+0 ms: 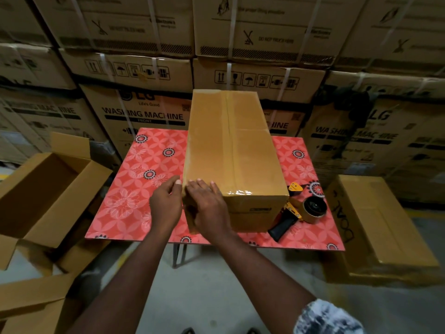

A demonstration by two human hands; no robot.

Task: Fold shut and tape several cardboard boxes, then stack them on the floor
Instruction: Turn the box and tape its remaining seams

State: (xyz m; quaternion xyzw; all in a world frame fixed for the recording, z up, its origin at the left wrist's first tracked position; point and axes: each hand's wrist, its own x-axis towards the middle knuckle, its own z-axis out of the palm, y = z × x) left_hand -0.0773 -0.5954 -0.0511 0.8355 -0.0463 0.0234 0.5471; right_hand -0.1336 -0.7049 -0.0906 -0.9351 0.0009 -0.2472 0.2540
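Flat-fingered left hand and right hand press glossy taped cardboard box; each grip holds nothing.

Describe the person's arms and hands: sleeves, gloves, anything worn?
Left hand and right hand are bare: no gloves, rings or watch visible. Forearms uncovered. A mottled white and dark grey-blue sleeve shows on the right arm; none in view on the left.

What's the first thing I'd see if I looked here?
The long taped cardboard box lying on the red flowered table grabs you first, with the left hand and right hand pressing its near corner. Beside it lies a yellow tape dispenser, and washing-machine cartons tower behind.
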